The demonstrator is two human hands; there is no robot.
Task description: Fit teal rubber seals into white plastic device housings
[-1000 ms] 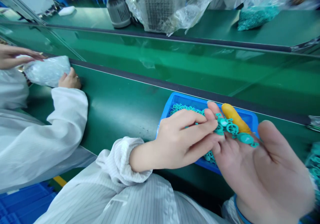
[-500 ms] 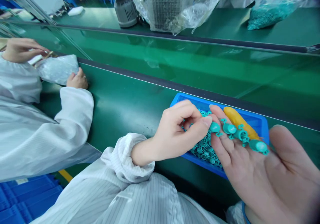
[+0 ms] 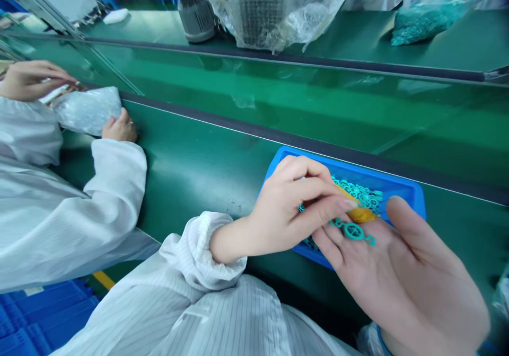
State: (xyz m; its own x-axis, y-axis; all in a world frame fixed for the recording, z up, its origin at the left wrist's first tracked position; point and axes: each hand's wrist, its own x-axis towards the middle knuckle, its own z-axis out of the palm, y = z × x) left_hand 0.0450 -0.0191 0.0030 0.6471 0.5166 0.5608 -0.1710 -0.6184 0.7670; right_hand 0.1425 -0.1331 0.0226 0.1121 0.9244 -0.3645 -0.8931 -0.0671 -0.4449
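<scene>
Hold the spread right hand [image 3: 397, 271] level beneath the teal piece [image 3: 353, 232], above the blue bin [image 3: 389, 179] near the bench's [image 3: 191, 160] far edge, and use the left hand [image 3: 290, 213] lightly — pinched narrow, its hold unclear.

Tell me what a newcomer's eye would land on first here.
Likely the bright yellow finger cover on the open, upturned right hand, right of centre, with a teal wheel-shaped piece lying on that hand. Beneath both hands, a blue bin holds many more teal pieces. At the top middle, a bulky clear plastic bundle stands out.
</scene>
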